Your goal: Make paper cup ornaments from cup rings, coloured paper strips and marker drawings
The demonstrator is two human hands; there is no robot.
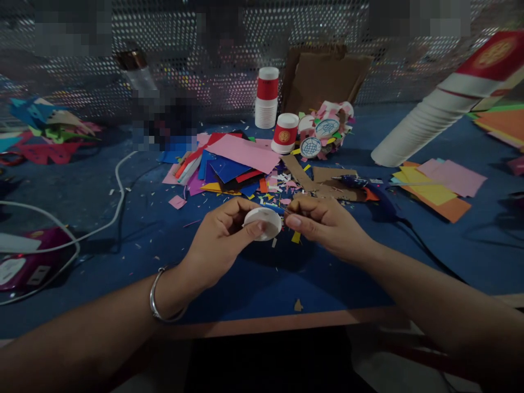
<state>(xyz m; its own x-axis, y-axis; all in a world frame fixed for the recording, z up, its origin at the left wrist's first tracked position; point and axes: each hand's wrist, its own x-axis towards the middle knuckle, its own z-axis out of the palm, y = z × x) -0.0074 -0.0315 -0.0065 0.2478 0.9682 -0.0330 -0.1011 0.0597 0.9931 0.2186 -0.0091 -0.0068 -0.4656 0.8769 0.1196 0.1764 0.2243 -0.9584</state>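
Head view: above the worktop (pixel 245 297), the left hand (pixel 216 237) pinches a white disc (pixel 272 225), face towards the camera, just left of the right hand (pixel 335 222), whose fingers are pinched narrow, their hold unclear.

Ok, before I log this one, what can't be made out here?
All in the head view:
What, if anything, the right hand pinches: too small and dark.
The far side of the white disc: turned away, in the left hand.
The leaning cup stack: upper end cut by the right edge.
The purple device: cut by the left edge.
Background: partly masked by pixelated blocks.
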